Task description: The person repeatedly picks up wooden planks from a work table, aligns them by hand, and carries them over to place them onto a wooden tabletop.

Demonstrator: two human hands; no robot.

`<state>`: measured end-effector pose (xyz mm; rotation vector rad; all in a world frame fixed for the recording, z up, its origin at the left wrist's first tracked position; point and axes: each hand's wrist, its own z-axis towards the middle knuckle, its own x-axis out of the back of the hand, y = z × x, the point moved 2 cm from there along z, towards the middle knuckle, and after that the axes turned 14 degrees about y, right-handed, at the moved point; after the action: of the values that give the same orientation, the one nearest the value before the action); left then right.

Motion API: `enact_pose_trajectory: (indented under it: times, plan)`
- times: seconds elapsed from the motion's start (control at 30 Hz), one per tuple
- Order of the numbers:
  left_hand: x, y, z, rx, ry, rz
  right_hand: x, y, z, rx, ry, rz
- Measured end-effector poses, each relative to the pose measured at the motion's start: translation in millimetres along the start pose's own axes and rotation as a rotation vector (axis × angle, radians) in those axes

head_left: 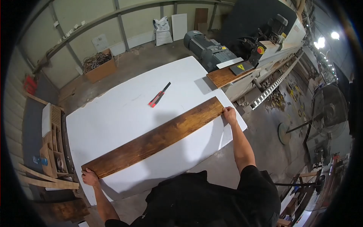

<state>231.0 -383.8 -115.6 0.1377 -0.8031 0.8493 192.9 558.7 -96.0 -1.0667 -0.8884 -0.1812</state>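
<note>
A long brown wooden plank (159,137) spans the white tabletop (121,117), running from lower left to upper right. My left hand (90,177) grips its lower-left end, fingers closed at the corner. At the opposite end, my right hand (229,115) is closed on the plank's right edge. Whether the board rests fully on the table or is slightly raised, I cannot tell. Beyond the plank lies a red and black utility knife (159,95), touched by neither hand.
A machine with a grey motor (210,47) and a red emergency button (260,50) stands behind the table. Another brown board (223,76) lies at its end. A cardboard box (101,70) of scraps sits back left, a wooden shelf (56,140) left, a standing fan (325,113) right.
</note>
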Motion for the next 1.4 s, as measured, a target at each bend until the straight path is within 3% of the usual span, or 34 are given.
enact_pose_trajectory:
  times: [0.13,0.17,0.27,0.3,0.43,0.6,0.97,1.03,1.23,1.33,1.4]
  plan:
    - [-2.5,16.7,-12.0,-0.129,0.076,-0.077,0.4,-2.1,-3.2,0.03,0.011,-0.005]
    - [-5.0,20.9,-14.8,-0.117,-0.052,-0.126,-1.0,-0.3,-3.1,0.034,0.012,0.012]
    - [6.4,44.5,-27.4,-0.124,-0.149,-0.196,-3.7,4.4,-2.7,0.025,0.001,0.02]
    - [18.7,53.4,-29.6,-0.105,-0.28,-0.25,-3.1,3.3,-3.6,0.026,0.003,0.024]
    - [62.8,86.0,-41.7,-0.126,-0.376,-0.371,-0.3,-5.3,-7.6,0.055,0.016,-0.002]
    - [118.6,122.9,-54.7,-0.238,-0.432,-0.526,-14.2,19.6,10.6,0.03,-0.044,0.026]
    - [224.3,215.0,-63.8,-0.407,-0.582,-1.049,-3.2,-2.4,-0.6,0.048,0.033,-0.018]
    - [237.7,240.5,-53.3,-0.371,-0.659,-1.231,-3.9,-1.4,-2.0,0.067,0.048,-0.021]
    - [257.6,338.8,-41.9,0.004,-1.244,-1.658,-3.3,-5.7,-8.8,0.051,0.094,0.022]
    - [268.1,377.8,-37.7,0.47,-1.614,-1.752,-1.9,-6.7,-11.0,0.027,0.102,0.042]
    - [265.2,394.2,-39.6,0.674,-1.744,-1.881,-4.1,-4.5,-12.2,0.037,0.112,0.062]
